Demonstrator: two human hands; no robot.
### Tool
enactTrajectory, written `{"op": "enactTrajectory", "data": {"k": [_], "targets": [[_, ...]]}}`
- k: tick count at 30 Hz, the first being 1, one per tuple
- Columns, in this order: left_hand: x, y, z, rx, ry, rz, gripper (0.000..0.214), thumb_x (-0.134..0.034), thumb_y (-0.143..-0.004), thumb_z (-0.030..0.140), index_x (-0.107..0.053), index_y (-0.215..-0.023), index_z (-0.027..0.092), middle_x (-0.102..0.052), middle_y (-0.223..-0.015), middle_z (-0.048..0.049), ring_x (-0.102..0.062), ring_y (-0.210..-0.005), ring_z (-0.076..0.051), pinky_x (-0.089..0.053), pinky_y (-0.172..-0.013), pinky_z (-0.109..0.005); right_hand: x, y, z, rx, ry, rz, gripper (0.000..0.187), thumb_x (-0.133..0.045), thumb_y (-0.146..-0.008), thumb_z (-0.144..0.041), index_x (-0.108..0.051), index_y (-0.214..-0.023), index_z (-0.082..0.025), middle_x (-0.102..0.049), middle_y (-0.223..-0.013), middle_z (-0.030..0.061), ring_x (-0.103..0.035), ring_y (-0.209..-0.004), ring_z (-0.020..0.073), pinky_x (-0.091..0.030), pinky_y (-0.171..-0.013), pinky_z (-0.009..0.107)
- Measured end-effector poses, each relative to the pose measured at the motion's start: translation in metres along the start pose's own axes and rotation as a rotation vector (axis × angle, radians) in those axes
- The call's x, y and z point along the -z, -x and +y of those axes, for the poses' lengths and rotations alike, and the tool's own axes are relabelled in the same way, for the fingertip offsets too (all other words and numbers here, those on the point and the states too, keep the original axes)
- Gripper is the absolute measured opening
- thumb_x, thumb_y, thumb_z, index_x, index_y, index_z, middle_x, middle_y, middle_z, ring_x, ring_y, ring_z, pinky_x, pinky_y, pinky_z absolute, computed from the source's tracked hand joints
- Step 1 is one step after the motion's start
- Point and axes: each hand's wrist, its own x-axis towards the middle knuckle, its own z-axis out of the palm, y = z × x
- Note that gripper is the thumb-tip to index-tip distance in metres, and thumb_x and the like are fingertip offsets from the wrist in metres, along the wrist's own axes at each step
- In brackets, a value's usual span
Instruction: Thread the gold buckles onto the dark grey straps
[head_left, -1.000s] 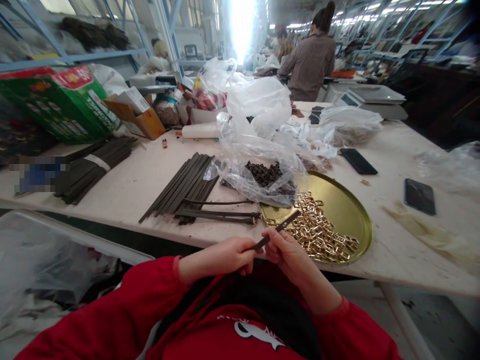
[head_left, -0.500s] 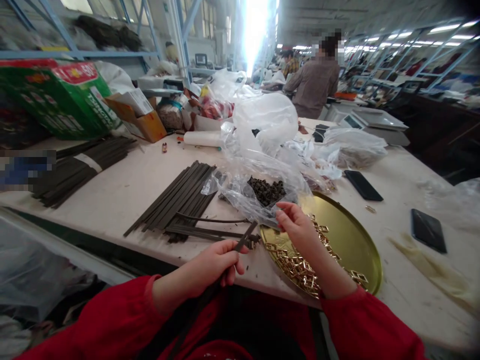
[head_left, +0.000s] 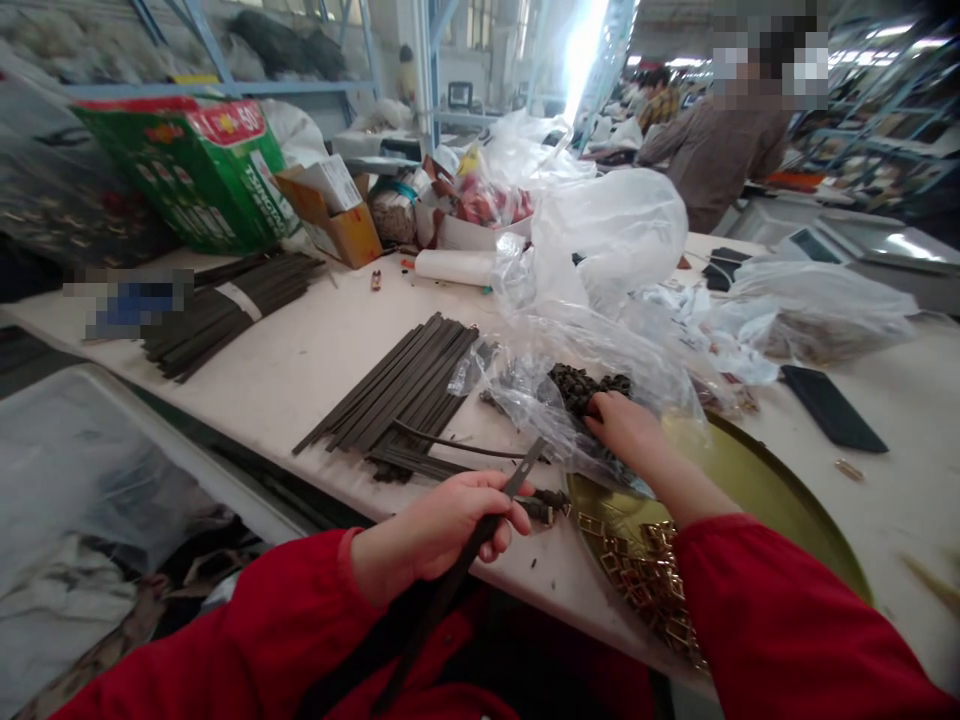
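My left hand [head_left: 465, 520] is closed around a dark flat strap [head_left: 442, 600]. The strap's holed upper end sticks out past the fingers, and its length hangs down towards my lap. My right hand [head_left: 626, 430] reaches into an open clear plastic bag [head_left: 517, 385], its curled fingertips at a heap of small dark loop-like pieces [head_left: 574, 385]. What those fingertips hold, if anything, is hidden. Beneath my right forearm lies a round gold tray [head_left: 787, 500] with many gold rectangular buckles [head_left: 637, 570]. Several dark straps [head_left: 405, 385] lie side by side left of the bag.
A banded bundle of dark straps [head_left: 225, 310] lies at the left. Behind stand a green carton [head_left: 187, 180], a small orange box [head_left: 352, 235] and a white roll [head_left: 454, 267]. A dark phone-like slab [head_left: 832, 408] is at the right. A person [head_left: 720, 150] stands beyond the table.
My right hand has moved from above the tray's edge into the bag, down to the dark pieces. My left hand still holds the strap. The view has turned left.
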Motion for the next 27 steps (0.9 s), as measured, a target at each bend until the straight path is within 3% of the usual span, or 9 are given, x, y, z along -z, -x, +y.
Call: {"op": "enactTrajectory", "data": {"k": [4,7,11,14,20,23,27], "targets": [[-0.005,0.013,-0.004,-0.015,-0.010,-0.011,0.026,-0.046,-0.068,0.011,-0.053,-0.093,0.011,-0.058,-0.062,0.0004,-0.041,-0.036,-0.004,-0.026,-0.033,-0.016,0.010,0.017,0.001,-0.054,-0.145,0.150,0.010,-0.051,-0.079,-0.026,-0.054,-0.080,-0.018,-0.061,-0.077,0.0056,-0.057,-0.071,0.0187,-0.038,-0.062,0.028],[-0.009,0.024,-0.008,-0.031,-0.005,-0.011,0.026,-0.045,-0.069,0.012,-0.054,-0.094,0.010,-0.058,-0.062,-0.0003,-0.040,-0.036,-0.004,-0.025,-0.034,-0.017,0.020,0.045,-0.006,-0.106,-0.570,0.285,0.016,-0.057,-0.074,-0.034,-0.054,-0.076,-0.019,-0.057,-0.063,0.0006,-0.053,-0.059,0.0154,-0.040,-0.059,0.028],[-0.016,0.032,-0.017,-0.033,-0.002,-0.036,0.026,-0.044,-0.073,0.013,-0.054,-0.097,0.009,-0.058,-0.063,-0.0016,-0.041,-0.037,-0.004,-0.026,-0.036,-0.017,0.029,0.098,-0.029,-0.118,-1.231,0.104,0.034,-0.068,-0.065,-0.044,-0.057,-0.085,-0.019,-0.057,-0.060,-0.0022,-0.051,-0.053,0.0123,-0.042,-0.055,0.027],[-0.020,0.036,-0.023,-0.016,-0.048,-0.068,0.027,-0.046,-0.077,0.018,-0.054,-0.101,0.011,-0.056,-0.063,-0.0001,-0.037,-0.037,-0.003,-0.022,-0.035,-0.016,0.029,0.134,-0.047,-0.213,-1.522,-0.021,0.036,-0.074,-0.060,-0.042,-0.061,-0.083,-0.018,-0.061,-0.066,-0.0002,-0.053,-0.056,0.0110,-0.044,-0.057,0.026],[-0.025,0.051,-0.024,-0.111,-0.220,-0.088,0.044,-0.044,-0.083,0.048,-0.060,-0.096,0.009,-0.037,-0.051,0.0072,-0.023,-0.039,-0.002,-0.013,-0.037,-0.017,0.020,0.168,-0.062,-0.334,-1.738,-0.045,0.032,-0.077,-0.059,-0.036,-0.067,-0.084,-0.018,-0.068,-0.075,0.0040,-0.052,-0.054,0.0088,-0.044,-0.052,0.022],[-0.026,0.056,-0.025,-0.135,-0.283,-0.055,0.035,-0.051,-0.078,0.043,-0.060,-0.086,0.010,-0.038,-0.051,0.0073,-0.029,-0.039,-0.002,-0.017,-0.037,-0.016,0.023,0.173,-0.067,-0.333,-1.814,-0.037,0.034,-0.075,-0.063,-0.034,-0.067,-0.092,-0.020,-0.068,-0.084,0.0042,-0.056,-0.059,0.0096,-0.048,-0.057,0.023],[-0.026,0.056,-0.033,-0.064,-0.270,-0.022,0.023,-0.053,-0.075,0.032,-0.057,-0.084,0.011,-0.054,-0.060,0.0017,-0.047,-0.043,-0.005,-0.030,-0.039,-0.015,0.028,0.179,-0.076,-0.317,-1.880,-0.044,0.034,-0.075,-0.063,-0.035,-0.067,-0.094,-0.022,-0.068,-0.087,0.0027,-0.058,-0.062,0.0088,-0.050,-0.062,0.022]]}}
